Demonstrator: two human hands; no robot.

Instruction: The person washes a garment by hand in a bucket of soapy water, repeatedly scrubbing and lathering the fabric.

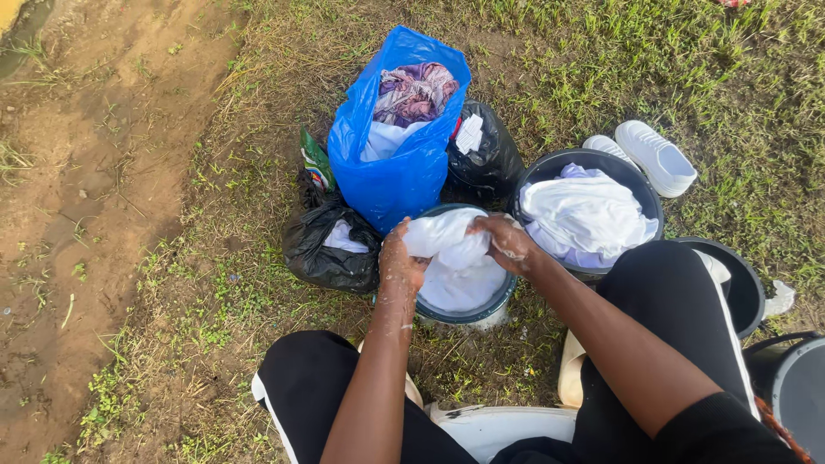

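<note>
Both my left hand and right hand are clenched on a white cloth over the small basin at centre frame. It looks wet, limp, soapy-slick and heavy; bunched folds give me the best grip.

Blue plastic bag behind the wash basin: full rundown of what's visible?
The blue plastic bag is a glossy, thin, crinkled sack standing upright on the grass, mouth open and sagging. Inside, a purple patterned cloth lies on top of a white cloth. A black bag presses against one side, another black bag sits at its base on the other side, and the wash basin stands just in front. Neither hand touches it.
</note>
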